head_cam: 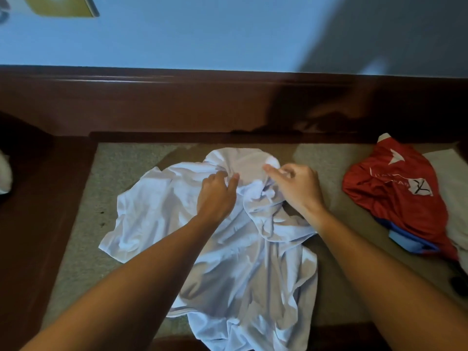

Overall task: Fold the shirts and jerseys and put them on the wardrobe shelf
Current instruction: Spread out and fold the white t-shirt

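head view, left to right: a crumpled white shirt (222,249) lies spread on the grey mat (76,219) inside a dark wooden frame (177,105), with the left hand (216,196) pinching a bunch of its fabric near the far end, fingers curled into the cloth. just beside it the right hand (296,188) grips the same bunched part, forefinger stretched out over the fabric. well apart at the right, a red jersey (397,196) lies heaped on the mat over a blue garment (407,243).
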Motion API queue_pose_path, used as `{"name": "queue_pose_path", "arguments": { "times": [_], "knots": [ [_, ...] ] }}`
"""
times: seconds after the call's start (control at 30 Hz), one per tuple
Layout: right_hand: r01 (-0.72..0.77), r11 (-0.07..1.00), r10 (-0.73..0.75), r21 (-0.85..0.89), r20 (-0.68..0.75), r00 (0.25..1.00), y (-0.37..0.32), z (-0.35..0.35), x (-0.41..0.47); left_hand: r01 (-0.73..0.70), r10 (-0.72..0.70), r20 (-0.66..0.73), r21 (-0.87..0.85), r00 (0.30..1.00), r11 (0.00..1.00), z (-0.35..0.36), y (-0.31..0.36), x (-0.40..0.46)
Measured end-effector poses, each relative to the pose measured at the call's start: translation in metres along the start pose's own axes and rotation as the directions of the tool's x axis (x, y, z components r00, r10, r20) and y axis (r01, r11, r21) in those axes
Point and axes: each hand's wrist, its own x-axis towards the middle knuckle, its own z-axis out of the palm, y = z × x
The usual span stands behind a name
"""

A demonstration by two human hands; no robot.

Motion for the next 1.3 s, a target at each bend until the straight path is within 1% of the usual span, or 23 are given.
{"name": "queue_pose_path", "arguments": {
  "times": [0.03, 0.07, 0.13, 0.2, 0.23, 0.33, 0.4, 0.47, 0.53, 0.57, 0.6, 0.63, 0.67, 0.7, 0.77, 0.83, 0.9, 0.93, 1.0, 1.1, 1.17, 1.23, 1.3],
  "knots": [
    [-0.038, 0.998, 0.035, -0.048, -0.052, 0.998, 0.003, 0.000, 0.006, -0.029, 0.030, -0.042, 0.031, 0.999, 0.999, 0.000, -0.001, 0.001],
    [-0.074, 0.985, 0.064, -0.155, -0.068, 0.996, 0.008, 0.001, 0.012, -0.061, 0.065, -0.069, 0.060, 0.996, 0.996, 0.001, -0.001, 0.001],
    [-0.144, 0.920, 0.169, -0.364, 0.038, 0.985, 0.015, 0.006, 0.022, -0.124, 0.131, -0.074, 0.090, 0.989, 0.988, 0.005, -0.001, 0.002],
    [-0.186, 0.893, 0.260, -0.410, 0.132, 0.957, 0.022, 0.014, 0.028, -0.176, 0.179, -0.042, 0.072, 0.983, 0.982, 0.011, 0.001, 0.003],
    [-0.183, 0.897, 0.259, -0.403, 0.143, 0.955, 0.025, 0.019, 0.030, -0.191, 0.191, -0.001, 0.058, 0.982, 0.980, 0.014, 0.001, 0.003],
    [-0.166, 0.927, 0.198, -0.336, 0.061, 0.978, 0.034, 0.025, 0.039, -0.250, 0.234, 0.155, 0.094, 0.960, 0.964, 0.024, 0.003, 0.008],
    [-0.177, 0.940, 0.171, -0.292, -0.046, 0.984, 0.037, 0.017, 0.047, -0.267, 0.237, 0.197, 0.142, 0.951, 0.953, 0.030, 0.003, 0.011],
    [-0.171, 0.941, 0.123, -0.291, -0.176, 0.977, 0.048, 0.002, 0.059, -0.272, 0.240, 0.162, 0.212, 0.957, 0.939, 0.035, 0.003, 0.016],
    [-0.176, 0.945, 0.096, -0.276, -0.280, 0.955, 0.063, -0.015, 0.075, -0.266, 0.256, 0.071, 0.289, 0.964, 0.920, 0.038, 0.004, 0.021],
    [-0.160, 0.964, 0.094, -0.211, -0.293, 0.951, 0.070, -0.023, 0.082, -0.271, 0.281, 0.016, 0.316, 0.960, 0.909, 0.040, 0.006, 0.023],
    [-0.139, 0.986, 0.109, -0.093, -0.272, 0.956, 0.077, -0.026, 0.088, -0.287, 0.319, -0.040, 0.336, 0.947, 0.897, 0.040, 0.008, 0.026],
    [-0.115, 0.992, 0.124, 0.057, -0.212, 0.969, 0.080, -0.029, 0.090, -0.307, 0.356, -0.085, 0.350, 0.930, 0.885, 0.041, 0.012, 0.028],
    [-0.101, 0.984, 0.124, 0.149, -0.155, 0.980, 0.087, -0.031, 0.091, -0.322, 0.381, -0.107, 0.358, 0.918, 0.876, 0.043, 0.017, 0.032],
    [-0.098, 0.984, 0.116, 0.148, -0.117, 0.986, 0.093, -0.031, 0.089, -0.335, 0.398, -0.110, 0.368, 0.911, 0.867, 0.045, 0.022, 0.035],
    [-0.134, 0.988, 0.123, -0.082, -0.134, 0.983, 0.109, -0.029, 0.085, -0.393, 0.458, -0.084, 0.390, 0.885, 0.833, 0.051, 0.035, 0.040],
    [-0.249, 0.916, 0.212, -0.313, -0.149, 0.966, 0.117, -0.028, 0.079, -0.490, 0.535, -0.007, 0.389, 0.845, 0.780, 0.060, 0.045, 0.046],
    [-0.314, 0.856, 0.283, -0.411, -0.136, 0.949, 0.118, -0.026, 0.074, -0.584, 0.583, 0.123, 0.356, 0.803, 0.729, 0.072, 0.054, 0.052],
    [-0.298, 0.869, 0.269, -0.395, -0.128, 0.955, 0.121, -0.024, 0.075, -0.613, 0.583, 0.194, 0.325, 0.789, 0.721, 0.078, 0.059, 0.054],
    [-0.235, 0.931, 0.208, -0.280, -0.124, 0.970, 0.122, -0.020, 0.078, -0.603, 0.518, 0.319, 0.312, 0.794, 0.734, 0.089, 0.067, 0.056],
    [-0.197, 0.980, 0.185, -0.032, -0.219, 0.958, 0.118, -0.029, 0.088, -0.561, 0.401, 0.418, 0.397, 0.815, 0.726, 0.100, 0.072, 0.060],
    [-0.178, 0.983, 0.184, 0.047, -0.255, 0.949, 0.117, -0.045, 0.098, -0.548, 0.340, 0.472, 0.425, 0.814, 0.721, 0.102, 0.073, 0.064],
    [-0.200, 0.974, 0.215, 0.109, -0.152, 0.965, 0.118, -0.055, 0.106, -0.533, 0.292, 0.494, 0.464, 0.819, 0.708, 0.103, 0.074, 0.065],
    [-0.273, 0.961, 0.274, 0.039, -0.026, 0.961, 0.122, -0.058, 0.103, -0.512, 0.296, 0.450, 0.497, 0.843, 0.700, 0.106, 0.078, 0.060]
  ]
}}
